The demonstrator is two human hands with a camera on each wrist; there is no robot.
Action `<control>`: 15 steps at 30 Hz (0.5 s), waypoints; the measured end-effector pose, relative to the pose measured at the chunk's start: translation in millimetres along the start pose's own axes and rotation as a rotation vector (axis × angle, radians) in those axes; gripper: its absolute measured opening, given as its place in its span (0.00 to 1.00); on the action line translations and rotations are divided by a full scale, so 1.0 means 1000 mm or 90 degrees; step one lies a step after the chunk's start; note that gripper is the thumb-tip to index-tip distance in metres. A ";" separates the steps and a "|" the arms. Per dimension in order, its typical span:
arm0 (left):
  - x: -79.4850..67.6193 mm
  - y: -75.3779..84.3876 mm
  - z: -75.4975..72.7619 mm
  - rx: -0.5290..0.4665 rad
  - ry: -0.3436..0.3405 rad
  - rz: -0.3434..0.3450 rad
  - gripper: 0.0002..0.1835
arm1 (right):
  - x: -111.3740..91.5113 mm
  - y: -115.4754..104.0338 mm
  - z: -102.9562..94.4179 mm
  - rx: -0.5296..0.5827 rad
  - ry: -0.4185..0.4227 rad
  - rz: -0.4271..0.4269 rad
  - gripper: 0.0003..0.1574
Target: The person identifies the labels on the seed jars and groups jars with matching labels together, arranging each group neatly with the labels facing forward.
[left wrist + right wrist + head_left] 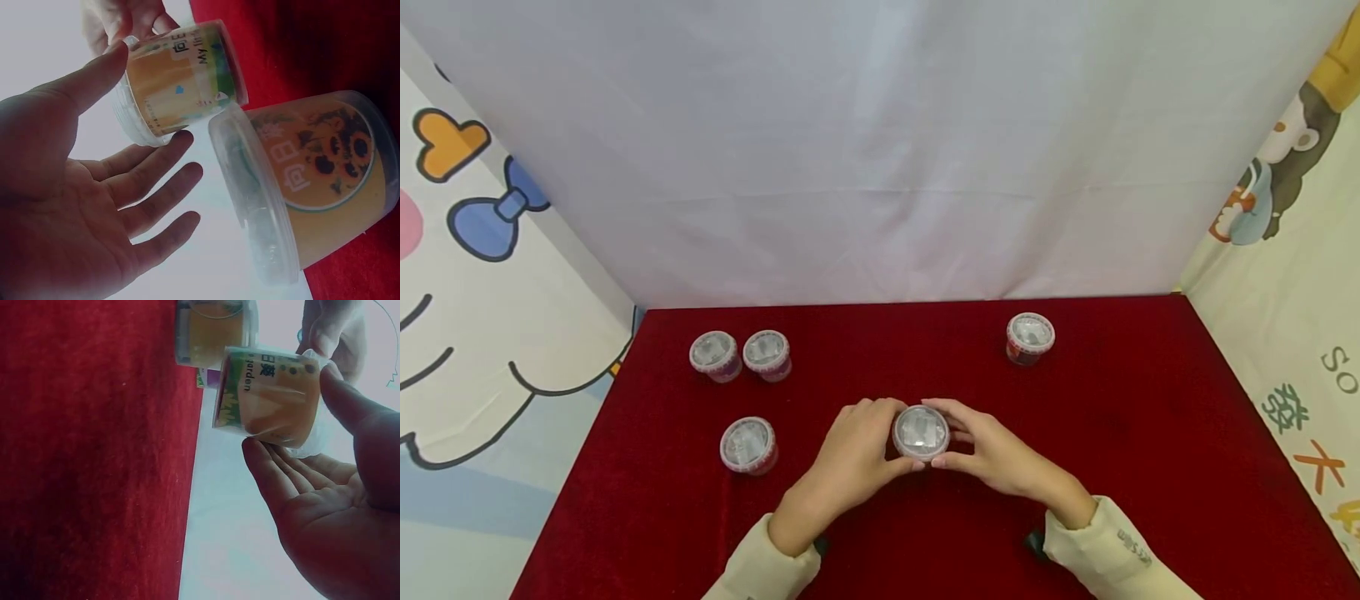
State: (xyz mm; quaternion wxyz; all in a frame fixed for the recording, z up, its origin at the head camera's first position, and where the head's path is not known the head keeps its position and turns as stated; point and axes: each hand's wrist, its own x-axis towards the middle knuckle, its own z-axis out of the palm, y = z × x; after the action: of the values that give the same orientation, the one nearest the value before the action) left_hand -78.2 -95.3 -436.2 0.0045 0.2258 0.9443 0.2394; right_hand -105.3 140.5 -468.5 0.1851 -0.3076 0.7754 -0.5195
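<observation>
Both hands hold one small round plastic tub (921, 432) with a clear lid, near the middle of the red cloth. My left hand (859, 450) grips its left side between thumb and fingers. From the right, my right hand (1000, 450) grips it the same way, the two thumbs close together at the near rim. An orange and green printed label shows on the held tub (181, 81) in the left wrist view. In the right wrist view the tub (269, 397) appears raised off the cloth, its lid toward the thumb.
Two lidded tubs, one (716, 356) beside another (767, 355), stand at the back left. A third tub (748, 446) is left of my left hand. Another tub (1029, 337) stands at the back right. A white curtain (880, 167) hangs behind the red cloth (1150, 417).
</observation>
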 end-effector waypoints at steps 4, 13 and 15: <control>-0.002 0.001 0.004 0.051 0.010 0.006 0.33 | 0.000 0.003 0.003 -0.021 -0.003 -0.002 0.45; -0.004 0.002 0.010 0.140 -0.005 0.015 0.35 | -0.001 0.008 0.008 -0.093 -0.011 -0.005 0.43; -0.005 0.002 0.011 0.146 -0.013 0.017 0.35 | -0.002 0.009 0.008 -0.103 -0.015 -0.005 0.43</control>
State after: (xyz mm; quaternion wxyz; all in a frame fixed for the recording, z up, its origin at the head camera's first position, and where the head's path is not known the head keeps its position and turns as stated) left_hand -72.1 -90.8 -445.3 -0.0150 0.2396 0.9623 0.1277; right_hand -101.5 138.0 -479.7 0.1665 -0.3304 0.8115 -0.4524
